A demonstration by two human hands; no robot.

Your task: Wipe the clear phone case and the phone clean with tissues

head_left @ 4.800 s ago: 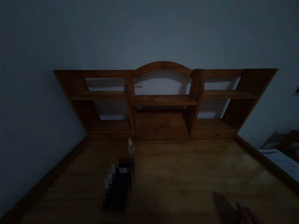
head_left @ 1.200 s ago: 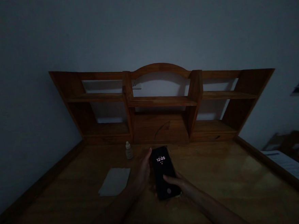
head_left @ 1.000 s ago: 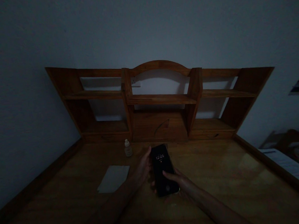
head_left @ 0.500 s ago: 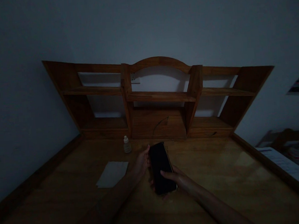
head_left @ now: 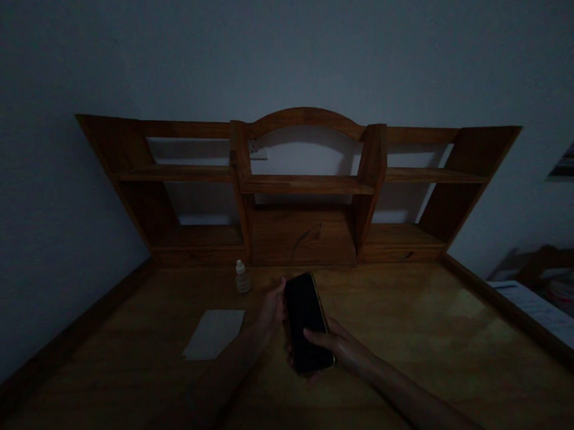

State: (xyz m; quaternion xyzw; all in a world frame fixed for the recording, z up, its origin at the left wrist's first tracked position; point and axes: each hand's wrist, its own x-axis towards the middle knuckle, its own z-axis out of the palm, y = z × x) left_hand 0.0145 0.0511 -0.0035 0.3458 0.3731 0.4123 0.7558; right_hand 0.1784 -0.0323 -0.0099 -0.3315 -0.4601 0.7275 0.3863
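Note:
Over the wooden desk I hold a black phone (head_left: 304,312) with a thin gold-coloured edge, its screen dark. My left hand (head_left: 273,309) grips its left side, thumb along the upper edge. From the right, my right hand (head_left: 339,343) wraps around the lower part, with the thumb lying across the screen and fingertips showing past the left edge. The fingers behind the phone are hidden. Left of my left hand lie white sheets of paper (head_left: 215,334), and beyond them stands a small bottle (head_left: 242,278) with a pale cap.
A wooden shelf unit (head_left: 309,186) runs along the back of the desk (head_left: 402,312) against the wall. A wall socket (head_left: 257,151) shows through its middle opening. Raised rims edge the desk on both sides. Past the right rim is a white surface (head_left: 544,315). The room is dim.
The view has shifted very slightly, so everything sits a little further left. Both hands keep their hold on the phone, which is turned marginally.

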